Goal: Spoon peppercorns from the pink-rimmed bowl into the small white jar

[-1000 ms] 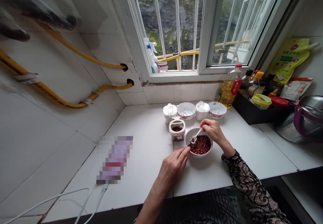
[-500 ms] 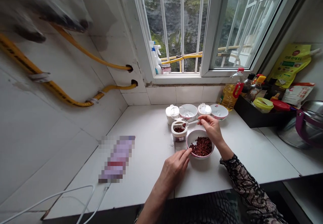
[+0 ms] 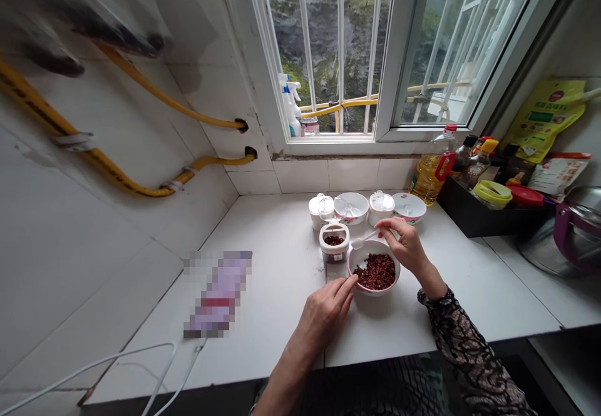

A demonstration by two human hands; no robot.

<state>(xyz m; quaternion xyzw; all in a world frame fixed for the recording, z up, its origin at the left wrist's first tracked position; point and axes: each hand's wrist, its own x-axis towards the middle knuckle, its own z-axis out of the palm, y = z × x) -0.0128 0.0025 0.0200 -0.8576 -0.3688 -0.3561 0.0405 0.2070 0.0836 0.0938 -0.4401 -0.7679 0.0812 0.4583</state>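
The right hand [image 3: 406, 247] pinches the handle of a small white plastic spoon [image 3: 364, 240] between thumb and fingertips, the spoon lying nearly level over the far rim of a pink-rimmed bowl [image 3: 374, 267] that sits on the white tiled counter [image 3: 272, 291] and holds dark red peppercorn-like spice. The left hand [image 3: 325, 311] rests on the counter with its fingers pressed together, their tips touching the bowl's near left rim. Just beside the bowl, to its left and slightly behind, stands an open white spice jar [image 3: 333, 241] with the same red spice inside. Behind it runs a row of another white jar [image 3: 318, 208], a white bowl [image 3: 353, 206], a lidded jar [image 3: 379, 206] and a patterned small bowl [image 3: 409, 206]. Further right, a cooking oil bottle [image 3: 431, 175] with a red cap stands at the end of a dark tray [image 3: 474, 219] of sauce bottles; a yellow packet [image 3: 544, 119] leans behind, its print too small to read. A blurred-out flat object [image 3: 218, 294] with a white cable [image 3: 141, 372] lies well apart on the counter's left.
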